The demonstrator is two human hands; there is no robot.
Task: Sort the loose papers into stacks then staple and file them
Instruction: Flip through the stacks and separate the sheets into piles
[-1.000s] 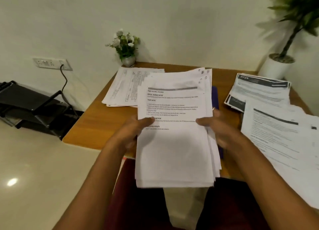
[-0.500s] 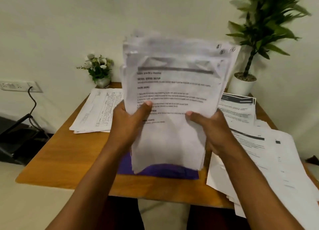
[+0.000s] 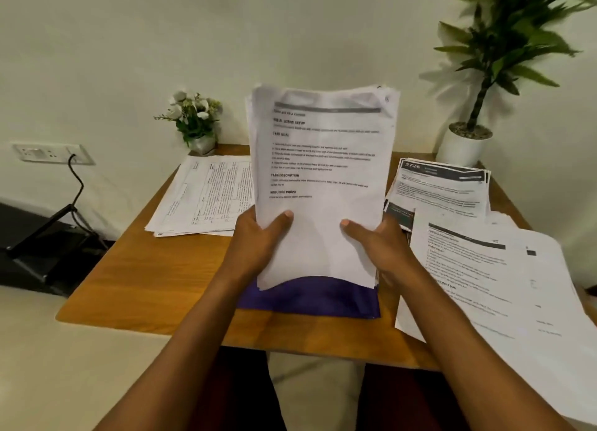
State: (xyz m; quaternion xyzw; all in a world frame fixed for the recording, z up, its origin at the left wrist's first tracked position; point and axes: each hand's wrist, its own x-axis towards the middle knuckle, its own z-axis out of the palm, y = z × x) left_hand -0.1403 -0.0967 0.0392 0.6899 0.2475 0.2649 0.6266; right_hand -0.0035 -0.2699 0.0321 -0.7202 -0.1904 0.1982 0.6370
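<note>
Above the middle of the wooden surface (image 3: 145, 285): a thick sheaf of papers (image 3: 323, 172) held upright, printed face toward the camera. The front sheet carries a grey header bar and bold headings, with "TASK DESCRIPTION" and "REQUIRED PROPS" readable. The top edges are uneven, with sheets slightly fanned at the upper right corner.

Left grip (image 3: 255, 240) clasps the sheaf's lower left edge, thumb laid across the front sheet, fingers hidden behind. Right grip (image 3: 381, 246) clasps the lower right edge the same way, thumb on the front.

The sheaf's bottom edge hangs over a purple folder (image 3: 310, 298) lying flat near the front of the surface; cannot tell whether paper and folder touch.

Other paper on the surface:
- left pile (image 3: 206, 197), densely printed forms, at the far left
- dark-headed pile (image 3: 442, 185), at the far right
- near right pile (image 3: 491, 285), spread loosely and overhanging the right edge, overlapping the dark-headed pile's near corner

Small flower pot (image 3: 197, 120) at the back edge, against the wall. Tall potted plant (image 3: 465, 146) at the far right corner. Wall socket (image 3: 48, 152) at left with a black cable (image 3: 76, 185) running down to a black rack (image 3: 42, 249) on the floor
</note>
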